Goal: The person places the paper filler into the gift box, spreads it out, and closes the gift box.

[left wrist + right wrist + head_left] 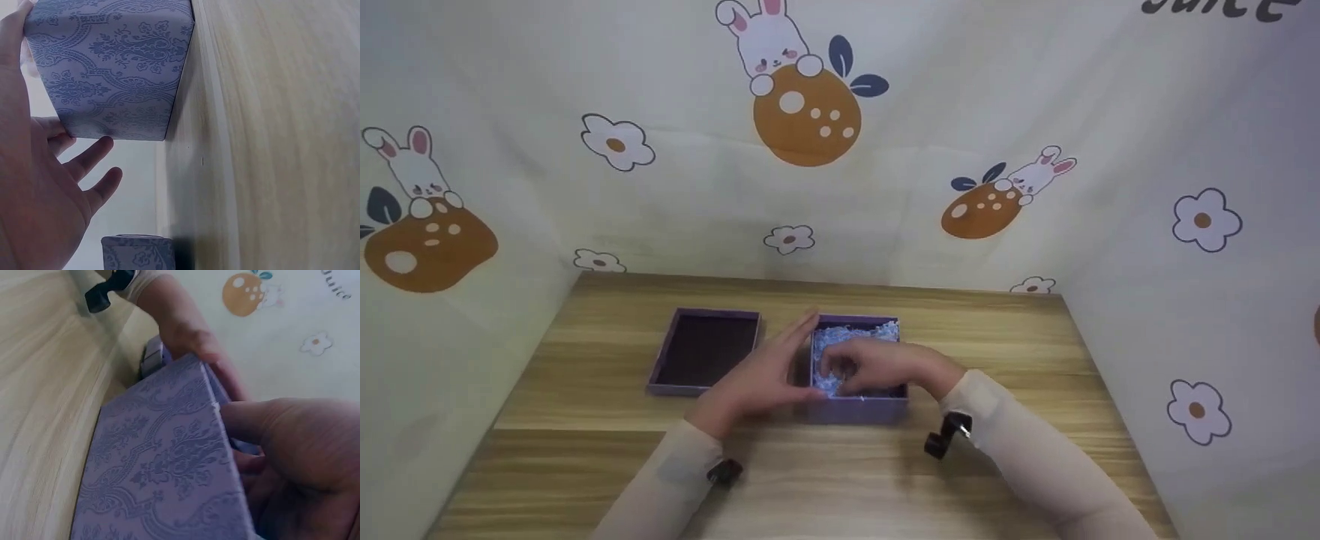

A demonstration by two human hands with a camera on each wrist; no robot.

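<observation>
A lidless purple-blue patterned box stands on the table, filled with blue shredded paper. My left hand lies along its left side, thumb at the near corner and fingers stretched to the far corner. In the left wrist view, the left fingers are spread, some touching the box's patterned wall. My right hand reaches into the box with bent fingers over the shredded paper. In the right wrist view the box wall hides those fingertips, so whether they pinch anything is unclear.
A matching lid, dark inside, lies face up to the left of the box. The wood-grain table meets printed cloth walls at the back and both sides. Small black devices are strapped to the wrists.
</observation>
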